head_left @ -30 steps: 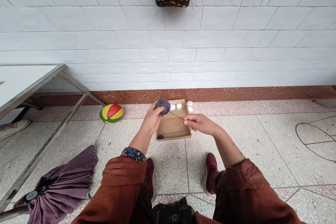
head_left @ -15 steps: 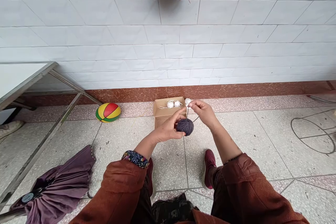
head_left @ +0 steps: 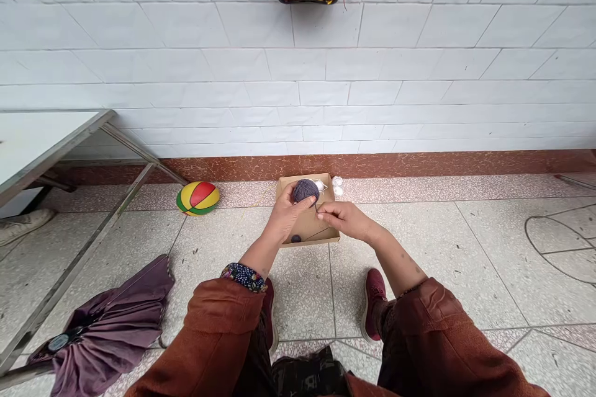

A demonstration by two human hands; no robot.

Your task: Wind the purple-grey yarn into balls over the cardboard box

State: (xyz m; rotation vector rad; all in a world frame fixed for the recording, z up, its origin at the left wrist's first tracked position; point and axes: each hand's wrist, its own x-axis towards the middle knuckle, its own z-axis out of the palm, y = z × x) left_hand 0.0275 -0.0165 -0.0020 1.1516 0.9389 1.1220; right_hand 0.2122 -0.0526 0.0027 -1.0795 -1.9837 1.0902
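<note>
A ball of dark grey-purple yarn (head_left: 306, 191) is held in my left hand (head_left: 285, 214), fingers wrapped round its side and thumb across its lower edge. My right hand (head_left: 345, 219), just right of it, pinches the strand that comes off the ball. Both hands are above a shallow cardboard box (head_left: 321, 235) on the floor. A small dark ball of yarn (head_left: 296, 239) lies in the box's near left corner, with a strand running from it. White yarn (head_left: 320, 185) shows behind the held ball, partly hidden. White yarn balls (head_left: 337, 181) sit just outside the box's right side.
A yellow, red and green ball (head_left: 198, 198) lies on the floor to the left. A folded purple umbrella (head_left: 116, 322) leans near the metal-framed table (head_left: 51, 136). A wire ring frame (head_left: 563, 248) is at the right. The tiled wall (head_left: 298, 118) rises behind the box.
My left hand has moved forward and left with the yarn ball, over the box. My right hand has come lower, still pinching the strand. The small dark ball in the box now shows.
</note>
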